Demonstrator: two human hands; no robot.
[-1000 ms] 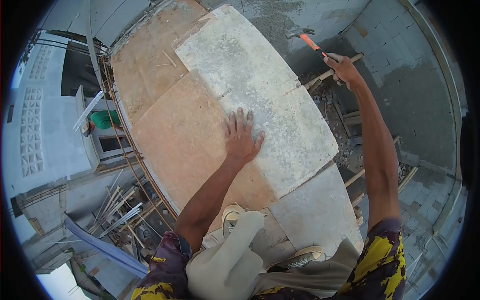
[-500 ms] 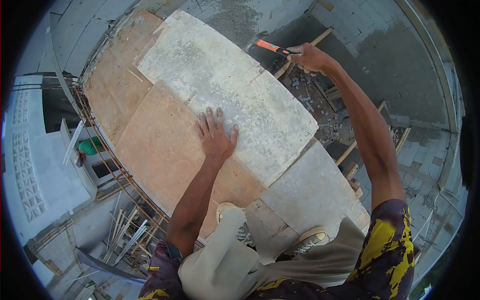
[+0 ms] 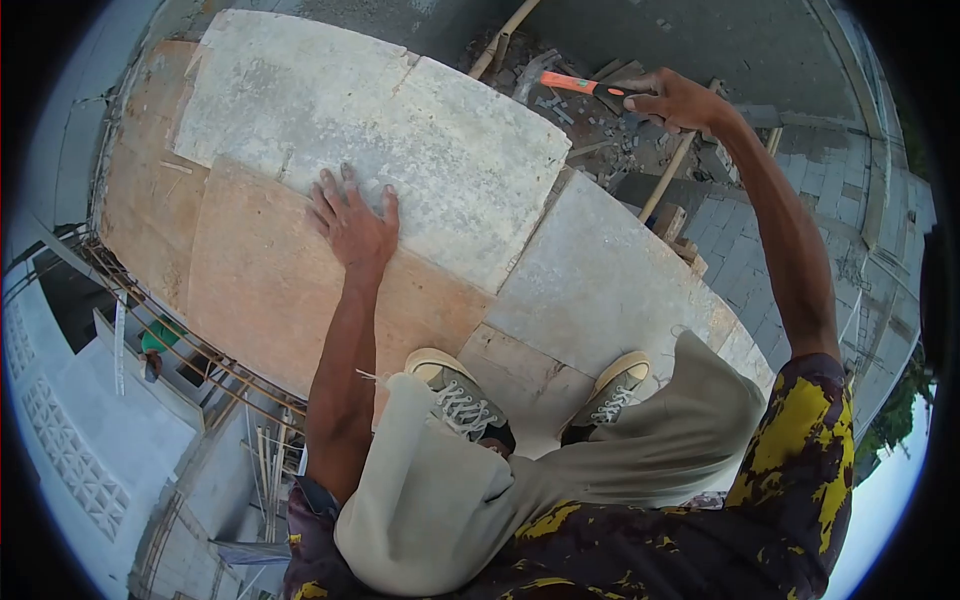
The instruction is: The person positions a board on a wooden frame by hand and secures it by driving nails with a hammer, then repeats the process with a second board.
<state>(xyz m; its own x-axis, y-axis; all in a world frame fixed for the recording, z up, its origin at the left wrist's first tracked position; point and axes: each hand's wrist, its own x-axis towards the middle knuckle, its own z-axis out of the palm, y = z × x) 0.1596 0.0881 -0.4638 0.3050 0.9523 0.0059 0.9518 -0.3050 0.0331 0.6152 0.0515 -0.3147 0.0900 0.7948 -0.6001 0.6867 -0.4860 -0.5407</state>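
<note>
My right hand (image 3: 680, 100) is wrapped round the black grip of a claw hammer (image 3: 570, 83) with an orange shaft. Its metal head points left, held out past the far edge of the boards, over the rubble below. My left hand (image 3: 358, 222) lies flat with fingers spread, across the seam between a whitish worn board (image 3: 400, 140) and a brown plywood board (image 3: 270, 270). A grey board (image 3: 600, 260) adjoins them on the right, close to my shoes (image 3: 455, 390).
Beyond the boards' far edge the level drops to rubble (image 3: 590, 130), with wooden poles (image 3: 665, 180) and a grey block wall (image 3: 740, 60). Rusty rebar (image 3: 200, 345) runs along the left edge. Lower down on the left is a person in a green shirt (image 3: 160, 335).
The view has turned, shifting the boards left and up. The hammer, still in my right hand, now appears over the rubble further along the edge. My left hand stays flat on the boards.
</note>
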